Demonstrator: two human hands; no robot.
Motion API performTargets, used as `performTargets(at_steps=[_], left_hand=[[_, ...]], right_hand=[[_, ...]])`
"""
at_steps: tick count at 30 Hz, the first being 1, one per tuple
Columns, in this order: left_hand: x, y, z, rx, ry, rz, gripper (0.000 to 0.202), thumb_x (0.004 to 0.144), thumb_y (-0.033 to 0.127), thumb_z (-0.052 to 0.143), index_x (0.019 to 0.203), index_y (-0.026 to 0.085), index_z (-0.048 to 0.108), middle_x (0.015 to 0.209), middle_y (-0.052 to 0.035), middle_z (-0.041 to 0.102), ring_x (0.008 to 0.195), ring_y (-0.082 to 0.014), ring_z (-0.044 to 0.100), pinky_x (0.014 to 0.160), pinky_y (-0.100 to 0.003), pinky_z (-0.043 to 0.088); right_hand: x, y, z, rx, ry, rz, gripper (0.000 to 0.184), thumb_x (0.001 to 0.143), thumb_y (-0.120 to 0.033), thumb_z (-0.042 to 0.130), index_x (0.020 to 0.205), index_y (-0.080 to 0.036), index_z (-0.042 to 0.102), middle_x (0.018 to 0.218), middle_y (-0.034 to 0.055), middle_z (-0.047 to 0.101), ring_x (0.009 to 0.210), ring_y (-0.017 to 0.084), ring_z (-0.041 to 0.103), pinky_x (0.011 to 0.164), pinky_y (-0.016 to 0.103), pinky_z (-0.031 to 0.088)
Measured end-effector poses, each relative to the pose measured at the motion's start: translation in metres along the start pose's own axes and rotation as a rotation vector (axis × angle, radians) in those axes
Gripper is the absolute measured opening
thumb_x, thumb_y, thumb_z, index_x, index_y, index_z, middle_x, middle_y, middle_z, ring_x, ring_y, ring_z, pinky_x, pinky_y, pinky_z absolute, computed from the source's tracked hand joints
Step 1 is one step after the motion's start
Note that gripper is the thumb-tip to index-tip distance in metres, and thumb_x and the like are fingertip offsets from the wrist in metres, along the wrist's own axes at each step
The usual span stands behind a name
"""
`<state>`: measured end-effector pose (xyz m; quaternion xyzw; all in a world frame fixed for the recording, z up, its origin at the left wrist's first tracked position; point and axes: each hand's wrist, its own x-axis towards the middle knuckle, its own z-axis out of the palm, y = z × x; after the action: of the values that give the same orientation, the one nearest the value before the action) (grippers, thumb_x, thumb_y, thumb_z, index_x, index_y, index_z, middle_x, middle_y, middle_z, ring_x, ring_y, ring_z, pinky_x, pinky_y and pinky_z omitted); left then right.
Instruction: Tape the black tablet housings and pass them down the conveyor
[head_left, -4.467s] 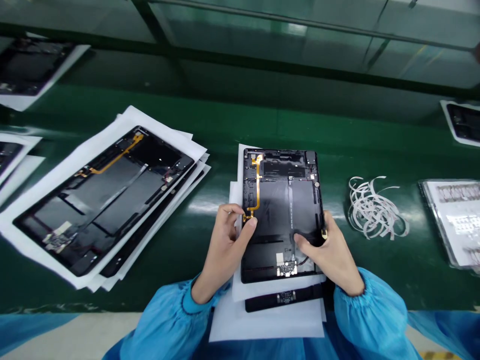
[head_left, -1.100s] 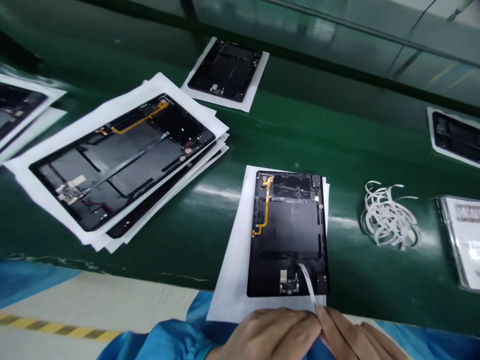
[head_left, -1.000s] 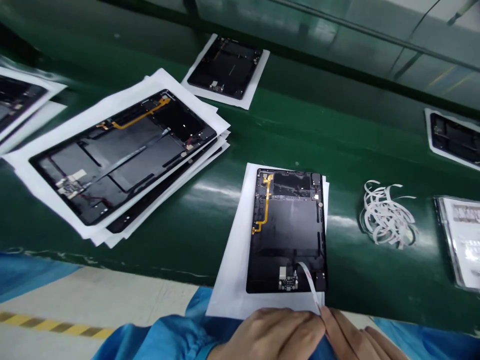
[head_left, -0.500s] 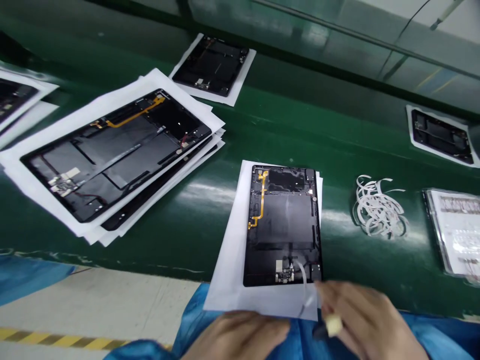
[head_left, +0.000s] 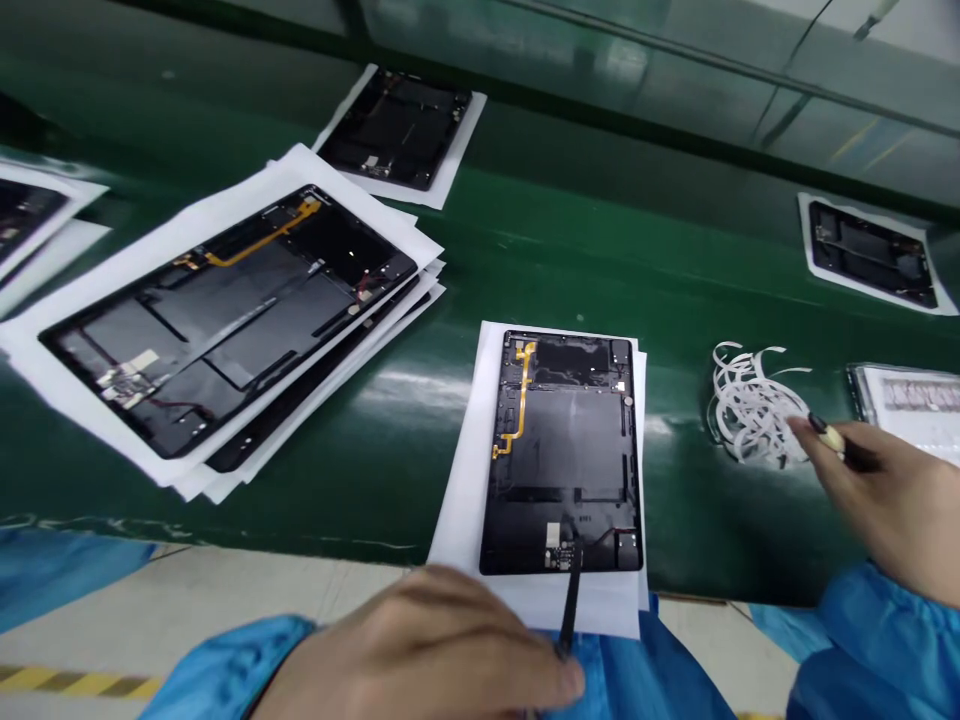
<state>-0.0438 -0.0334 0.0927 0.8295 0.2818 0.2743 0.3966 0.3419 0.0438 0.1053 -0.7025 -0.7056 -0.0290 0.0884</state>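
A dark tablet housing [head_left: 577, 440] lies on white paper at the bench's front edge, its inside facing up with an orange flex cable [head_left: 523, 400] along the left. My left hand [head_left: 442, 650] is closed by the paper's lower edge, pinching the lower end of a black flat strip [head_left: 571, 600], which looks like a ribbon cable. The strip's other end reaches the small circuit board [head_left: 562, 555]. At the right, my right hand [head_left: 885, 480] is closed around a short black-and-cream tool [head_left: 826, 434], its fingertips at the pile of curled white strips [head_left: 750, 400].
A stack of tablet housings [head_left: 232, 320] layered with white sheets stands at the left. Other housings lie at the back [head_left: 401, 130], far right [head_left: 870, 250] and left edge [head_left: 30, 215]. Right of the strips is a clear-covered white stack [head_left: 907, 385].
My right hand has moved from the housing's lower right corner out to the white strips, carrying the tool. My left hand has come up, and the black strip now shows in its fingers.
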Motion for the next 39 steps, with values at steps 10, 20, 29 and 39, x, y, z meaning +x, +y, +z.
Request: performTargets(at_steps=[10,20,29,39], left_hand=[[0.107,-0.06,-0.012,-0.09,0.44,0.009,0.007,0.085,0.024,0.074,0.086,0.017,0.074,0.081,-0.0005,0.064,0.073,-0.0098,0.061,0.066,-0.021,0.052],[0.041,-0.042,0.043,0.337,0.461,-0.15,0.039,0.099,0.046,0.049,0.127,0.02,0.058,0.118,-0.0096,0.062,0.111,-0.022,0.057,0.097,-0.035,0.046],[-0.001,-0.032,0.089,0.74,0.01,-0.117,0.042,0.095,0.05,0.055,0.131,0.03,0.061,0.137,0.0018,0.061,0.121,-0.018,0.053,0.112,-0.03,0.03],[-0.001,-0.037,0.094,0.705,0.102,-0.076,0.04,0.092,0.043,0.062,0.128,0.026,0.064,0.132,0.0024,0.065,0.129,-0.0197,0.052,0.12,-0.034,0.019]], right_hand=[[0.013,-0.117,0.007,0.709,-0.389,-0.346,0.019,0.089,-0.035,0.066,0.103,-0.023,0.07,0.091,0.0041,0.067,0.075,0.016,0.064,0.065,0.027,0.052],[0.034,-0.13,0.053,0.962,-0.471,-0.262,0.022,0.088,-0.032,0.066,0.072,-0.017,0.066,0.07,0.0005,0.059,0.062,0.012,0.053,0.055,0.025,0.04],[0.035,-0.138,0.077,0.892,-0.4,-0.277,0.015,0.087,-0.027,0.067,0.077,-0.017,0.067,0.076,0.0012,0.061,0.066,0.012,0.055,0.056,0.024,0.04],[0.031,-0.14,0.08,0.815,-0.322,-0.328,0.012,0.086,-0.012,0.062,0.081,-0.017,0.072,0.082,0.0016,0.065,0.071,0.012,0.062,0.064,0.024,0.046]])
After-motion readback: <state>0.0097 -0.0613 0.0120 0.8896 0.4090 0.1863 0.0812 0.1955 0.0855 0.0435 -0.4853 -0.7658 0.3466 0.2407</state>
